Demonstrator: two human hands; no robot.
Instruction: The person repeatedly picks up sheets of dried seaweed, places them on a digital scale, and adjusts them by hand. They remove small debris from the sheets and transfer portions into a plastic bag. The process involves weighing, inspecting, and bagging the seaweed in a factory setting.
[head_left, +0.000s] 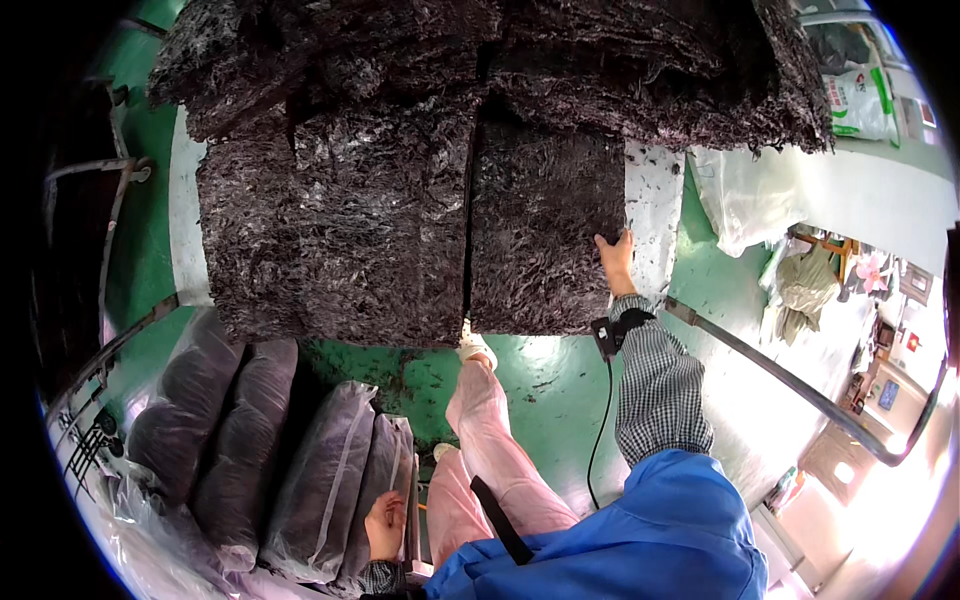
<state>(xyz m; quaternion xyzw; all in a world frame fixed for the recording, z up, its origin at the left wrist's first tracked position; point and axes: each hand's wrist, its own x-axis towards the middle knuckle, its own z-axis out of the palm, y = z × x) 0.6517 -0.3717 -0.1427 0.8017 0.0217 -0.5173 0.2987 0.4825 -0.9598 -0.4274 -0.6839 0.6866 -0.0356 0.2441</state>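
Observation:
My right hand (619, 261) touches the right edge of a dark fibrous slab (547, 232), which looks like pressed dried seaweed. Its thumb is spread over the top, and its other fingers are partly hidden at the slab's edge. A wider slab (337, 232) of the same material lies to the left, across a narrow dark gap. Both rest on a white tabletop (652, 202) strewn with dark flakes. Low down, my left hand (384, 521) has curled fingers beside a plastic-wrapped dark bundle (375, 472). Whether it holds anything is unclear.
More dark slabs (660, 67) are piled at the table's far side. Several plastic-bagged bundles (322, 472) stand at lower left. A metal rail (787, 390) runs to the right, and a black cable (604, 442) hangs from my right wrist. Dark scraps litter the green floor (547, 390).

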